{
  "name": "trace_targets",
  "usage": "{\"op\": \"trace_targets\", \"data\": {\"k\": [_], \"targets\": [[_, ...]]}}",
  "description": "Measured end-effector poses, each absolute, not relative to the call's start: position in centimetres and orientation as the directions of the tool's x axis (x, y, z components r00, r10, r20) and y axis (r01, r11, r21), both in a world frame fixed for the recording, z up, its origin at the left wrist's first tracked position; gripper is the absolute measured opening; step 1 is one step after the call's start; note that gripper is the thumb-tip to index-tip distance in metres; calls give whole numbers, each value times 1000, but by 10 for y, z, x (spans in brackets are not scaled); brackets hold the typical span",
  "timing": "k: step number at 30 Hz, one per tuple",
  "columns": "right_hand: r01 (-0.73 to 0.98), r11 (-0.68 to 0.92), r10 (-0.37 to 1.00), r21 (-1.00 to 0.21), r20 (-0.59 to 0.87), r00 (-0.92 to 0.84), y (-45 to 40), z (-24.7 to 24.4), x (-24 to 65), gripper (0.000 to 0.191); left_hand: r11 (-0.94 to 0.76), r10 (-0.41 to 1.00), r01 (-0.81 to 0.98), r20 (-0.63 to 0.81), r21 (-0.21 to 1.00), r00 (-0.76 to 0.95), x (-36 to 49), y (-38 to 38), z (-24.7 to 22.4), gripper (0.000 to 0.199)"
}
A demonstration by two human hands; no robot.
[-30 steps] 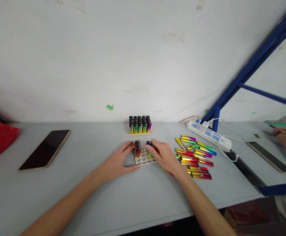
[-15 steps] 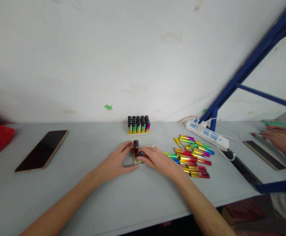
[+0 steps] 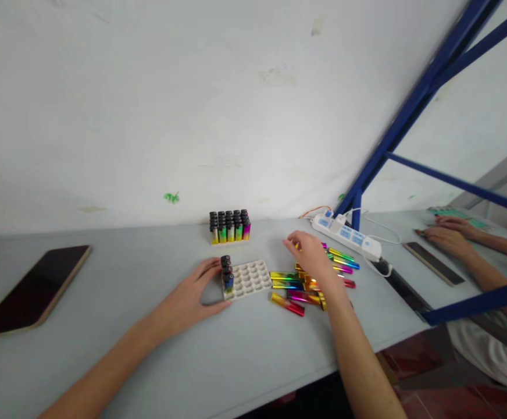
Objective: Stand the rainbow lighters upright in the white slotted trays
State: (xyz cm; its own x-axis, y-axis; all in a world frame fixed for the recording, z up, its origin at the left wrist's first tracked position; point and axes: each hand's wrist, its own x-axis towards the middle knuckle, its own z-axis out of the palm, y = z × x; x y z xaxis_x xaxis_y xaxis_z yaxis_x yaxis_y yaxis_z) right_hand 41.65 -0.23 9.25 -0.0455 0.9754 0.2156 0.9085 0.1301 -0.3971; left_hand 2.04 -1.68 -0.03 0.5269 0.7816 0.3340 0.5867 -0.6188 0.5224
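A white tray (image 3: 253, 279) with rows of round-edged pockets lies in front of me. Several black-topped lighters (image 3: 228, 280) stand upright in its leftmost column, the nearest one blue. My left hand (image 3: 192, 294) is around the tray's left end, thumb at the near corner and fingers by the far corner. Over the loose pile of shiny coloured lighters (image 3: 292, 304) is my right hand (image 3: 312, 259), palm down with fingers bent together. A bit of yellow lighter shows at its fingertips; the hand covers most of it.
A full tray of upright lighters (image 3: 230, 228) stands by the wall. A power strip (image 3: 345, 234) with cables lies behind the pile, beside a blue metal frame (image 3: 356, 209). A phone (image 3: 33, 288) lies at left. Another person's hands (image 3: 452, 238) are at far right, near another phone (image 3: 434, 265).
My right hand has left the tray and moved right to the loose pile. A blue lighter now shows at the near end of the tray's left column. The view has turned slightly right.
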Motion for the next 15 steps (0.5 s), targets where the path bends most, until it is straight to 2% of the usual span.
{"op": "trace_targets", "data": {"k": [3, 6, 9, 12, 15], "targets": [[957, -77, 994, -280, 52, 95, -3, 97, 450, 7, -619, 782, 599, 331, 508, 528, 20, -16, -2, 72], [971, -105, 994, -217, -46, 97, -8, 91, 459, 5, -626, 776, 598, 325, 500, 541, 19, -16, -2, 73], [970, -81, 997, -230, -23, 78, -6, 83, 454, 11, -629, 774, 596, 326, 500, 543, 19, -16, -1, 73], [921, -13, 996, -390, 81, 48, 3, 78, 447, 13, -621, 779, 595, 316, 511, 541, 20, -17, 1, 74], [711, 91, 984, -697, 171, 42, 14, 78, 437, 17, -611, 786, 588, 313, 530, 533, 22, -19, 3, 73]]}}
